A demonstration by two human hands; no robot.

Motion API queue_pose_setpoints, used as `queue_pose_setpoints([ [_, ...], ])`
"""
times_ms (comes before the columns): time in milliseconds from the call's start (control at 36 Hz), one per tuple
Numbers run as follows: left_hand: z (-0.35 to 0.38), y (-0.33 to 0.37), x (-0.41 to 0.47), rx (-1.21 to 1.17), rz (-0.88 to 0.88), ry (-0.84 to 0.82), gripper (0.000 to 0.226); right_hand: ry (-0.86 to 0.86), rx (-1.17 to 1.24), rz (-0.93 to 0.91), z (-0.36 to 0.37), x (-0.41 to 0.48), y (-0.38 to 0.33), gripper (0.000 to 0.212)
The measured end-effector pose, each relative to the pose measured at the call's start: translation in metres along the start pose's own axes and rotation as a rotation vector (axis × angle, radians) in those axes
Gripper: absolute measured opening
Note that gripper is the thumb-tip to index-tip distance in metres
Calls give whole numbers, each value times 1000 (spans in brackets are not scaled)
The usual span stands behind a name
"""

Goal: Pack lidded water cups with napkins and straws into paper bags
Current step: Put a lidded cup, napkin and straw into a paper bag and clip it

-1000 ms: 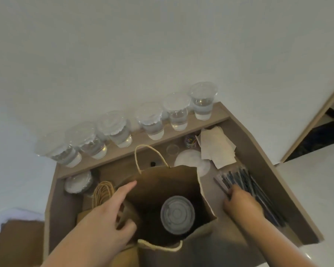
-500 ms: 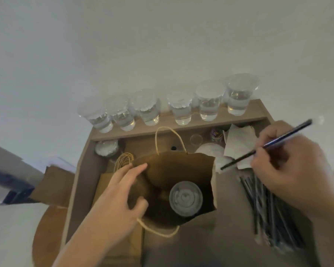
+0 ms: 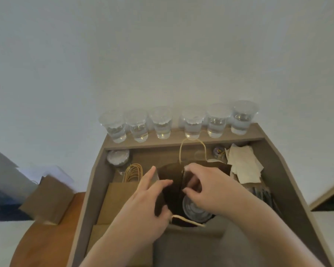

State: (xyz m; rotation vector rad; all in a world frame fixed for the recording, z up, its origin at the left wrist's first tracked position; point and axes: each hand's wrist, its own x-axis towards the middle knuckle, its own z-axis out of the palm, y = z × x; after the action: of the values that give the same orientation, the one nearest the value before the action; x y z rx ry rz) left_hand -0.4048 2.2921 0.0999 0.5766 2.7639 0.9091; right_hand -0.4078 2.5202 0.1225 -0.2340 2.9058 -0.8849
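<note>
brown paper bag (image 3: pixel 170 176) stands open on the bench (image 3: pixel 156 157) because your left hand (image 3: pixel 143 205) pinches its left wall back, so your right hand (image 3: pixel 206 187), its grip pinched on what looks like a dark straw (image 3: pixel 182 180), can drop it beside the lidded cup (image 3: pixel 193 212) already inside.

Browns and pale tones on a grey-brown desk (image 3: pixel 96 180)

The open paper bag (image 3: pixel 170 182) is brown and dark inside, with a cream handle (image 3: pixel 189 222); the straw (image 3: pixel 182 180) is nearly black. The cups (image 3: pixel 193 122) are clear with frosted white lids (the lid (image 3: pixel 193 209) inside the bag shows round rings). The napkins (image 3: pixel 243 166) are cream, the flat bags (image 3: pixel 120 201) tan, the wall (image 3: pixel 162 54) white.
</note>
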Motion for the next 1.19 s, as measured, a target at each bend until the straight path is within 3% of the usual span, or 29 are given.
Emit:
queue_pose_setpoints([
  [83,-3,-4,2,12,36,-18,61,69,26,20,-6,-5,2,40],
  [167,-5,-8,4,15,64,-40,63,183,92,33,-15,-13,8,27],
  [222,-7,-12,7,15,73,-57,64,308,156,51,-19,-20,14,17],
  [306,-10,-18,11,-15,69,-94,65,599,232,126,-18,-36,28,17],
  [361,-10,-22,14,-31,74,-104,67,699,285,247,-13,-44,42,18],
  [417,-12,-24,17,-44,83,-109,68,674,296,400,-2,-48,59,15],
  [500,-15,-27,24,-77,71,-166,68,494,334,598,24,-52,81,9],
  [639,-17,-30,34,-56,66,-250,73,284,542,708,59,-50,87,12],
  [806,-13,-25,41,-44,87,-262,66,307,483,707,59,-36,114,12],
  [1028,-14,-15,39,-36,47,-251,75,372,331,735,47,18,200,10],
  [1194,-11,-12,35,-52,-10,-217,75,358,359,736,41,68,245,24],
])
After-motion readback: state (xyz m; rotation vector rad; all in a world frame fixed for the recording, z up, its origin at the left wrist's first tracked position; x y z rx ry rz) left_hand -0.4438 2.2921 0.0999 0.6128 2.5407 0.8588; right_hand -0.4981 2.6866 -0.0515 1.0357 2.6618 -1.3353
